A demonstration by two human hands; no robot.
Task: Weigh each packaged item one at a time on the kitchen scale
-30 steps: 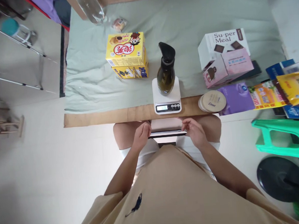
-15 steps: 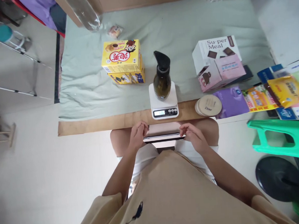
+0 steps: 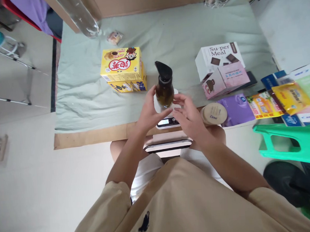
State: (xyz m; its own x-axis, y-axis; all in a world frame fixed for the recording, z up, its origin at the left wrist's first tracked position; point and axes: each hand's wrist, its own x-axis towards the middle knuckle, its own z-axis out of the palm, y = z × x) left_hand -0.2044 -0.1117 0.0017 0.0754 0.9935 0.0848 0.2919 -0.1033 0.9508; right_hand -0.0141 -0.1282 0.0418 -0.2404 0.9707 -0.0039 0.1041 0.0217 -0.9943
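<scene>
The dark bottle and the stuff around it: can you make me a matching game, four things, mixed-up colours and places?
1. dark bottle
2. Dove tub
3. plastic stool
4. stacked boxes

A. beside the purple packet
B. yellow
C. between the left hand and right hand
D. bright green

Right pairs: 1-C, 2-A, 3-D, 4-B

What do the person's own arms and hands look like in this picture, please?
The left hand and right hand are bare, with no gloves; no ring or watch can be made out. The forearms are uncovered below loose, short tan sleeves, which belong to a tan shirt with a small dark emblem on its front.
</scene>
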